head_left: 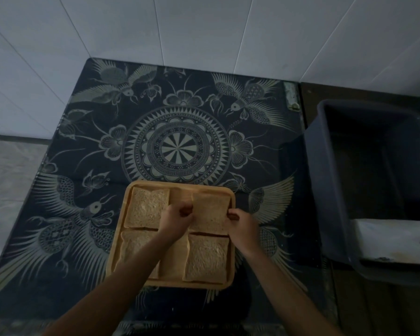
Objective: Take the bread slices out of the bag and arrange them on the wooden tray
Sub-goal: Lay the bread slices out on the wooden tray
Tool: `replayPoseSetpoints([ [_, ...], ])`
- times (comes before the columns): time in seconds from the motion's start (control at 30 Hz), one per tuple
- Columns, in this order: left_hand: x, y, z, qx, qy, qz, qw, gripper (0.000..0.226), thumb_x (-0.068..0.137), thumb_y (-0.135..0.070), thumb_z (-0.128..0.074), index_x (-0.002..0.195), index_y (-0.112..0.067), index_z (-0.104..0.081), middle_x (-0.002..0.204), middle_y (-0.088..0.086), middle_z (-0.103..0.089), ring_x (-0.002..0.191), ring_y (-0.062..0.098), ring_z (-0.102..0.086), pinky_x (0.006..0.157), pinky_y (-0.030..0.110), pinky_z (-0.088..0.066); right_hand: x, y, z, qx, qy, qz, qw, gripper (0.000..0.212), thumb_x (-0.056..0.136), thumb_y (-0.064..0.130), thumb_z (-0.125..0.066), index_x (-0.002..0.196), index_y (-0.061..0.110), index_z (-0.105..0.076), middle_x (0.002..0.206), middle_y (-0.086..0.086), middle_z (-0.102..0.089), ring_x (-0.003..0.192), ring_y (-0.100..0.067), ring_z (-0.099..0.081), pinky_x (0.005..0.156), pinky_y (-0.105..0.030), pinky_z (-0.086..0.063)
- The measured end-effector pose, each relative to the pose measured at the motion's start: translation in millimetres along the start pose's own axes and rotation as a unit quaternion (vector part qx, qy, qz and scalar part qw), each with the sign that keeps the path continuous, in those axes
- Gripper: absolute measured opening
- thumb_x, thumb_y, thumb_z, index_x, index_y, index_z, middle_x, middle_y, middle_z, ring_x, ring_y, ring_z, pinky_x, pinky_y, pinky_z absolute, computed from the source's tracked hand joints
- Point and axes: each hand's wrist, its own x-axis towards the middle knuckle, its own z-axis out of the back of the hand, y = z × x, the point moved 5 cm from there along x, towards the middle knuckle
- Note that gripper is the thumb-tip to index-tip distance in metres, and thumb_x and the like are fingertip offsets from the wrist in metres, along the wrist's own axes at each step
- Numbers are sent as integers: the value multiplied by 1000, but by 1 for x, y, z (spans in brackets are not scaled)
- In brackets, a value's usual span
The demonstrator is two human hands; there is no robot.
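Note:
A square wooden tray [177,187] lies on a dark patterned cloth, near the front. Several brown bread slices fill it: one at the far left [147,207], one at the near right [207,259], one at the near left [131,246] partly under my left forearm. A further slice [211,212] sits at the far right, tilted slightly. My left hand [176,220] pinches its left edge and my right hand [241,223] pinches its right edge. No bread bag is visible.
The batik cloth [177,146] with birds and a central mandala covers the table. A dark plastic bin [374,180] stands at the right, with something white [393,241] beside its near end. White tiled walls rise behind.

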Motion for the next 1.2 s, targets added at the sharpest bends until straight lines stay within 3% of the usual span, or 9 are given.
replayPoseSetpoints([
  [0.13, -2, 1, -2, 6, -19, -12, 1000, 28, 84, -11, -74, 112, -15, -74, 96, -5, -74, 85, 4, -66, 74, 11, -47, -3, 3, -2, -15, -15, 18, 1000, 34, 96, 17, -68, 128, 7, -67, 114, -6, -73, 98, -15, -71, 86, -31, -60],
  [0.37, -4, 0, -1, 14, -45, -32, 998, 26, 80, -12, -78, 105, -14, -75, 88, -6, -73, 81, 7, -67, 78, 25, -57, -6, 9, -2, -52, -41, 61, 996, 26, 95, 18, -68, 117, 6, -72, 102, -6, -74, 88, -15, -70, 79, -34, -61],
  [0.53, -5, 1, -1, 17, -41, -36, 998, 27, 82, -11, -76, 109, -12, -75, 98, 1, -77, 85, 7, -67, 77, 18, -51, -7, 9, -1, -41, -38, 71, 996, 25, 95, 18, -69, 116, 6, -72, 100, -5, -74, 87, -14, -69, 79, -32, -60],
  [0.67, -10, 0, -1, 17, -23, -40, 999, 29, 84, -13, -73, 113, -12, -73, 102, 3, -77, 92, 14, -71, 85, 30, -57, -10, 9, 0, -29, -34, 76, 996, 29, 95, 20, -69, 121, 6, -70, 104, -5, -75, 89, -12, -69, 77, -23, -56],
  [0.77, -15, 0, -1, 16, -12, -31, 999, 30, 87, -16, -70, 117, -14, -70, 105, 3, -75, 93, 14, -70, 82, 27, -54, -15, 8, 2, -18, -29, 75, 997, 29, 95, 20, -70, 121, 6, -69, 104, -4, -74, 86, -8, -66, 75, -17, -53],
  [0.87, -24, 5, -1, 15, -2, -26, 1000, 35, 90, -19, -67, 125, -14, -64, 109, 2, -72, 90, 11, -67, 76, 22, -50, -25, 1, 4, -15, -29, 51, 998, 30, 95, 20, -69, 123, 10, -67, 104, 1, -70, 88, -9, -66, 77, -22, -56],
  [1.0, -39, 26, -1, 22, 15, 21, 999, 38, 87, -24, -69, 124, -17, -61, 107, -3, -70, 90, 9, -65, 75, 27, -51, -47, -18, 2, -20, -30, 13, 999, 31, 93, 19, -70, 123, 12, -67, 93, 9, -64, 85, -7, -64, 78, -22, -53],
  [1.1, -48, 37, -5, 18, 27, 42, 999, 30, 86, -24, -70, 115, -19, -67, 97, -10, -69, 85, 3, -63, 73, 27, -52, -61, -26, -6, -6, -24, -11, 1000, 31, 93, 18, -70, 123, 10, -66, 102, -1, -72, 94, -14, -69, 86, -33, -58],
  [1.2, -54, 39, -7, 6, 26, 44, 999, 28, 85, -23, -72, 113, -23, -70, 93, -13, -70, 85, 1, -64, 75, 25, -53, -68, -27, -12, 20, -28, -28, 999, 32, 94, 18, -69, 125, 9, -65, 113, -5, -72, 98, -15, -69, 87, -32, -58],
])
